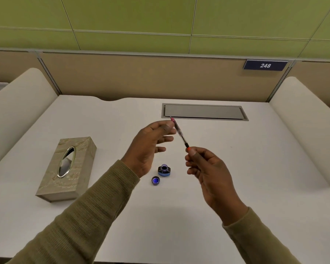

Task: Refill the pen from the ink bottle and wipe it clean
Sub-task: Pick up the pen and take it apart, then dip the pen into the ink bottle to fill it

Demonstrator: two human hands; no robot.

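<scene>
— Green wall panels stood behind a white bench [236,168], didn't they? Where was the pen [180,132]?

— Up in the air over the middle of the bench, slanted. The right hand [208,172] had its grip closed on the near end, by the orange band; the left hand [151,147] pinched the far, pinkish end between thumb and forefinger, its other fingers spread loose.

— And the ink bottle [164,170]?

— Open, on the bench below and between the hands, its cap [155,180] lying just beside it on the near left. A tissue box [65,168] sat well to the left.

— So how should that step have gone?

— My judgement: keep the right hand steady, work the far end gently with the left, hold the pen above the bottle so drips fell there, then reach left for a tissue.
</scene>
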